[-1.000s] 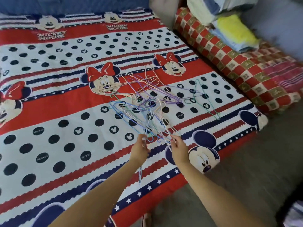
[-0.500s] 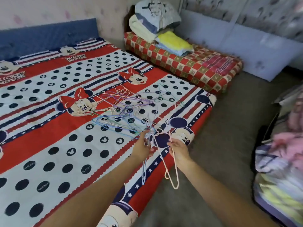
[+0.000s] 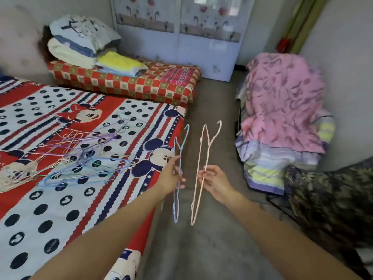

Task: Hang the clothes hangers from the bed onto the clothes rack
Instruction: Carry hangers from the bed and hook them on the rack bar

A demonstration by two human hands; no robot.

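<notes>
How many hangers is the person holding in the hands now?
2: a blue hanger in the left hand, a pink hanger in the right hand. More lie tangled in a pile on the bed.

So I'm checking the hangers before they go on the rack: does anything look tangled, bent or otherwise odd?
The blue hanger in the left hand and the pink hanger in the right hand hang free and look straight. The pile of hangers on the bed lies crisscrossed and looks tangled.
</notes>
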